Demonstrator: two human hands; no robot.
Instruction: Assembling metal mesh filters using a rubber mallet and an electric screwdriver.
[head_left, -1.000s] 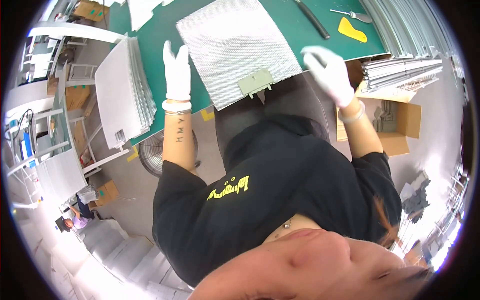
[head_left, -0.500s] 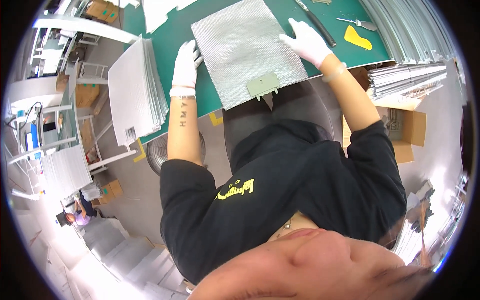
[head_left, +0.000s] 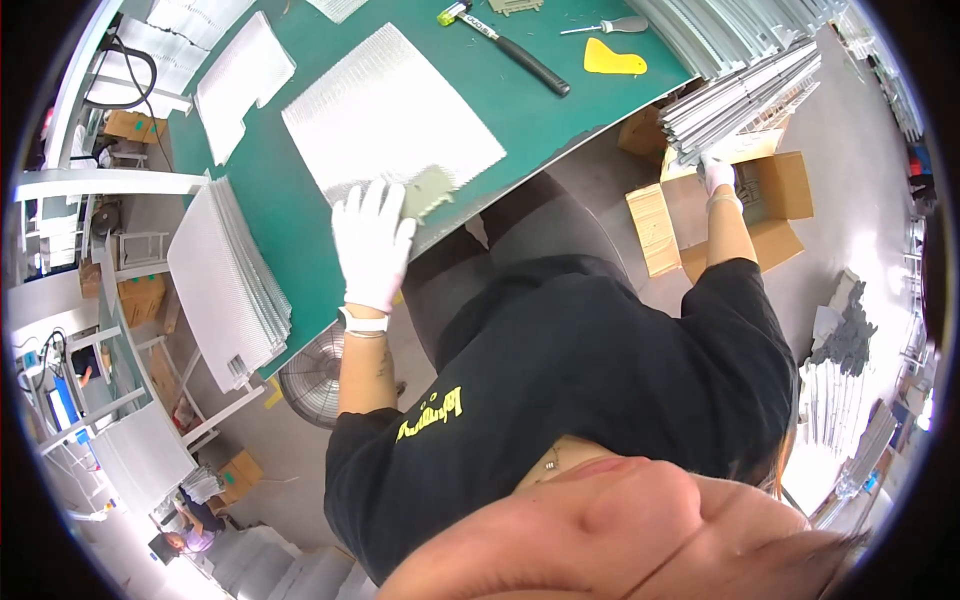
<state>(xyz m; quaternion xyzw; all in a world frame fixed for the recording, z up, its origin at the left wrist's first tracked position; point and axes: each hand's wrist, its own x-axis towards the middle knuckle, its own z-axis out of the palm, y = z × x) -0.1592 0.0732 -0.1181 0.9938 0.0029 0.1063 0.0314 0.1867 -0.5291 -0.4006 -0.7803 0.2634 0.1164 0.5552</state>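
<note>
My left hand (head_left: 375,243), in a white glove, lies with fingers stretched out over the near left edge of a silvery mesh sheet (head_left: 390,115). Beside its fingertips, on the sheet's near edge, sits a grey-green notched plate (head_left: 430,194). Away to the right, my gloved right hand (head_left: 716,174) is lowered past the table edge. It is at the ends of a bundle of long metal strips (head_left: 735,100), over an open cardboard box (head_left: 785,185). Its fingers are mostly hidden, so whether it grips anything cannot be seen.
On the green table (head_left: 300,235) lie a hammer (head_left: 530,65), a screwdriver (head_left: 610,26) and a yellow scraper (head_left: 613,58). A stack of mesh sheets (head_left: 225,280) stands at the left edge. A fan (head_left: 315,375) is on the floor below.
My right hand has left the sheet's right edge and reached down to the box on the right. My left hand has moved onto the sheet's near edge. The view has shifted rightward.
</note>
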